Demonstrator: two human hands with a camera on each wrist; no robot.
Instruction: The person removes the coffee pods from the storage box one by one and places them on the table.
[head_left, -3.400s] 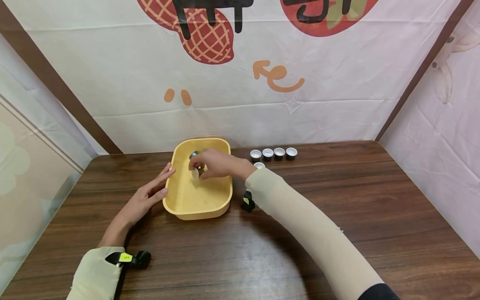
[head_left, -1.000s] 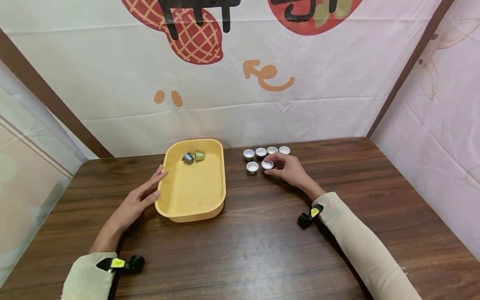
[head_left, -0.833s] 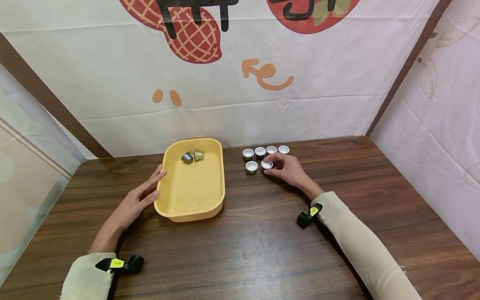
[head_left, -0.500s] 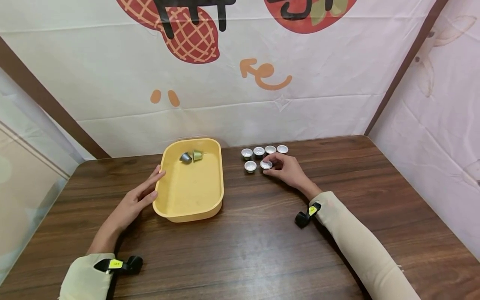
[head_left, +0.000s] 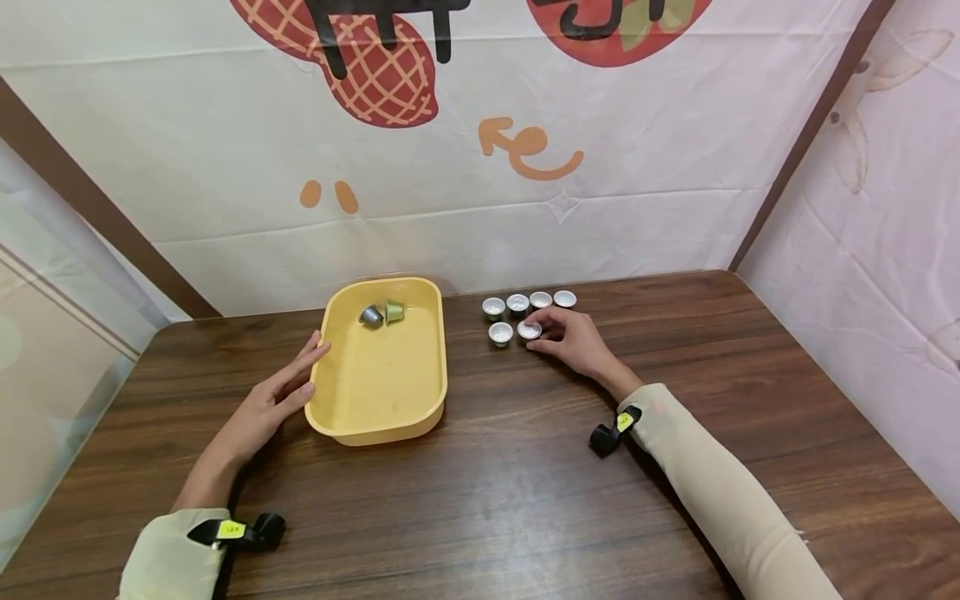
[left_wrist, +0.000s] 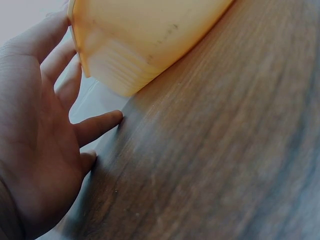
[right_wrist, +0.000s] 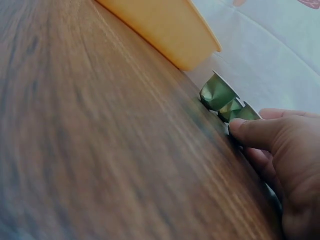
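Note:
My right hand is at the back of the table and pinches a coffee capsule between thumb and fingers, its silver lid facing up. Just left of it stands another lid-up capsule; in the right wrist view that green capsule is close by the pinched one. My left hand has its fingers extended along the left rim of a yellow tray, fingertips on the rim. Inside the tray, toward the back, lie a dark grey capsule and a light green capsule.
Behind the right hand runs a row of several lid-up capsules. The brown wooden table ends at a printed cloth backdrop just past that row. Wrist cameras are strapped to both forearms.
From inside the tray, my right hand has moved right with the capsule to the spot in front of the row. Lately it has shifted slightly left. My left hand stays at the tray rim.

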